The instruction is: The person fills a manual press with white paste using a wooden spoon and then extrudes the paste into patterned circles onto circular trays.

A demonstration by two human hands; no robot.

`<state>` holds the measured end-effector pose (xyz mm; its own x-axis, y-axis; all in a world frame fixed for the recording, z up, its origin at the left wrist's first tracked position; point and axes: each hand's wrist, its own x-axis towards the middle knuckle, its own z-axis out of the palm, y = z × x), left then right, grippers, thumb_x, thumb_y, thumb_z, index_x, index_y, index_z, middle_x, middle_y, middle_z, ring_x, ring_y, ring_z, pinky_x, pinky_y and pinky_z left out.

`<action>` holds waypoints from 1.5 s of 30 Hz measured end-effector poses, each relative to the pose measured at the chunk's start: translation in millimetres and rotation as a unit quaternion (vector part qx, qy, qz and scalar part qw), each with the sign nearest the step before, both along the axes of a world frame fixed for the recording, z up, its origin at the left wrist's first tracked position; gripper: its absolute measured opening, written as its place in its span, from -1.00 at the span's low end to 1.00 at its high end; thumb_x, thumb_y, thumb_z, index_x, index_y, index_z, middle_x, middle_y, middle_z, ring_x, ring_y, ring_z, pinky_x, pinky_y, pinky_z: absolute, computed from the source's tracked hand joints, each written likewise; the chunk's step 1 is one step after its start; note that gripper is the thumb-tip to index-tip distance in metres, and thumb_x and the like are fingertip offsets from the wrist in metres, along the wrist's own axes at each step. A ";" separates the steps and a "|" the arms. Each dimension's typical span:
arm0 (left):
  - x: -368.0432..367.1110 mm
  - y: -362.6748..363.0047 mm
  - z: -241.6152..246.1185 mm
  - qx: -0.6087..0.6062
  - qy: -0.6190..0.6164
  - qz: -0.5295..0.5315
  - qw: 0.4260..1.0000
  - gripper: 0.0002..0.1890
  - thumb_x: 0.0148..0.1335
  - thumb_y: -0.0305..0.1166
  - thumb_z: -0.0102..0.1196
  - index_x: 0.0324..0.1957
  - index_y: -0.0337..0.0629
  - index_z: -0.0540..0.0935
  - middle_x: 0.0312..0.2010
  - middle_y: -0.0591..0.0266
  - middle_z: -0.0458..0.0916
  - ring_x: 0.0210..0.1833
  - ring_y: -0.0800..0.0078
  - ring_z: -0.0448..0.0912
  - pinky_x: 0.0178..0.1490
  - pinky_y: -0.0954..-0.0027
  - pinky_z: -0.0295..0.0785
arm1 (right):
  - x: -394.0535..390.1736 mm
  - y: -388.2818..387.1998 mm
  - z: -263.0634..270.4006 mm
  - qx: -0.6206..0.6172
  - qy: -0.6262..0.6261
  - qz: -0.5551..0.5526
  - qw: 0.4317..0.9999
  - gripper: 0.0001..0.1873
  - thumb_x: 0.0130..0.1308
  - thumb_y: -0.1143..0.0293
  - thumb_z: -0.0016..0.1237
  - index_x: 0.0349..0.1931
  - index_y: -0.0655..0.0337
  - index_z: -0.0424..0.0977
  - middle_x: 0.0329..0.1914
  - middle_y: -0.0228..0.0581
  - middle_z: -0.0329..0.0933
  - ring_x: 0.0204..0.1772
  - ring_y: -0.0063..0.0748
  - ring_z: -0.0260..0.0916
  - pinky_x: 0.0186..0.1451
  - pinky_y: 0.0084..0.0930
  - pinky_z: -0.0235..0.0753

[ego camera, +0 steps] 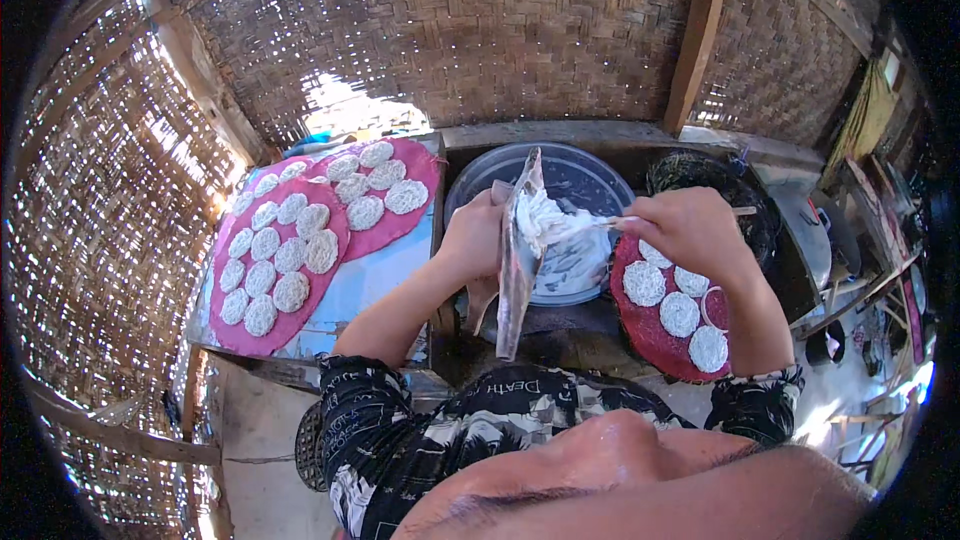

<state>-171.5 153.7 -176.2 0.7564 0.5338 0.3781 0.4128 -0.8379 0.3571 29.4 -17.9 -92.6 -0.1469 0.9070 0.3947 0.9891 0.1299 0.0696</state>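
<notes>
My left hand [478, 234] grips a long wooden tool [517, 270], held tilted over a round translucent plastic tub [461, 187]. White dough [541, 219] clings to the tool's right side. Thumb and fingers of my right hand [679, 229] are closed on a thin stick [613, 223], whose tip touches the dough. More white dough [574, 262] lies in the tub. Below my right hand is a red round mat [637, 334] with several white lacy discs [679, 314] and a pale ring [714, 309] on it.
On the left table [352, 307], pink mats [337, 240] carry several white lacy discs [260, 277]. A dark round pan or basket [675, 169] stands behind my right hand. Woven bamboo walls [525, 37] rise behind and to the left. A wooden rack [874, 240] is at the far right.
</notes>
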 end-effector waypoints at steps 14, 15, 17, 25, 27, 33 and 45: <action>0.2 107.4 -83.7 -0.135 -0.154 -0.247 0.947 -0.60 0.05 -0.22 -0.08 -0.07 -0.20 0.43 -0.19 0.08 0.50 -0.17 0.22 0.49 -0.05 0.31 0.37 | -20.2 -26.2 19.9 0.243 -0.121 0.023 0.962 -0.77 -0.11 0.35 0.03 -0.35 0.04 0.48 -0.63 -0.44 0.25 -0.56 -0.44 0.29 -0.53 -0.49 0.24; 6.0 91.8 -70.2 -0.108 -0.121 -0.173 0.971 -0.57 0.03 -0.19 -0.04 -0.06 -0.20 0.42 -0.17 0.06 0.49 -0.14 0.21 0.48 -0.04 0.31 0.36 | -14.9 -30.3 24.2 0.284 -0.107 -0.008 0.953 -0.76 -0.13 0.33 0.04 -0.35 0.03 0.48 -0.63 -0.42 0.26 -0.55 -0.42 0.31 -0.52 -0.49 0.25; 4.9 64.5 -41.9 -0.043 -0.039 -0.014 0.998 -0.50 -0.02 -0.12 0.02 -0.04 -0.19 0.41 -0.12 0.02 0.48 -0.09 0.18 0.47 -0.03 0.30 0.35 | -12.5 -21.2 20.4 0.272 -0.101 0.017 0.957 -0.76 -0.15 0.33 0.06 -0.37 0.02 0.48 -0.63 -0.42 0.26 -0.55 -0.41 0.30 -0.52 -0.47 0.25; 4.9 6.9 -1.5 -0.035 -0.032 -0.002 0.999 -0.63 -0.13 -0.16 0.05 -0.29 -0.16 0.57 -0.23 -0.06 0.47 -0.15 0.03 0.45 -0.06 0.21 0.34 | -23.0 0.8 -11.2 0.192 -0.107 0.098 0.971 -0.71 -0.21 0.39 0.07 -0.35 0.07 0.46 -0.62 -0.41 0.25 -0.56 -0.40 0.27 -0.54 -0.46 0.22; 11.6 3.5 -3.4 -0.029 -0.015 -0.005 0.999 -0.64 -0.15 -0.17 0.04 -0.30 -0.16 0.56 -0.27 -0.04 0.48 -0.17 0.04 0.45 -0.08 0.19 0.35 | -31.7 5.1 -18.0 0.193 -0.131 0.104 0.967 -0.73 -0.15 0.43 -0.01 -0.33 0.10 0.45 -0.63 -0.43 0.23 -0.57 -0.44 0.25 -0.55 -0.48 0.20; 19.8 27.8 -11.4 -0.037 0.086 0.002 0.996 -0.57 -0.07 -0.18 0.05 -0.15 -0.19 0.46 -0.24 -0.01 0.49 -0.14 0.10 0.47 -0.06 0.24 0.34 | -24.6 -2.5 -20.6 0.174 -0.107 0.081 0.976 -0.76 -0.04 0.44 -0.13 -0.29 0.13 0.43 -0.60 -0.40 0.26 -0.51 -0.44 0.28 -0.50 -0.48 0.24; 65.7 61.8 -20.1 -0.249 -0.364 -0.039 0.897 -0.58 -0.13 -0.24 0.13 -0.19 -0.24 0.46 -0.28 0.00 0.53 -0.17 0.15 0.51 -0.08 0.33 0.37 | -26.8 30.2 -98.8 0.171 0.612 0.031 0.772 -0.84 0.11 0.53 -0.04 -0.27 0.32 0.43 -0.36 -0.38 0.46 -0.34 -0.70 0.33 -0.25 -0.74 0.33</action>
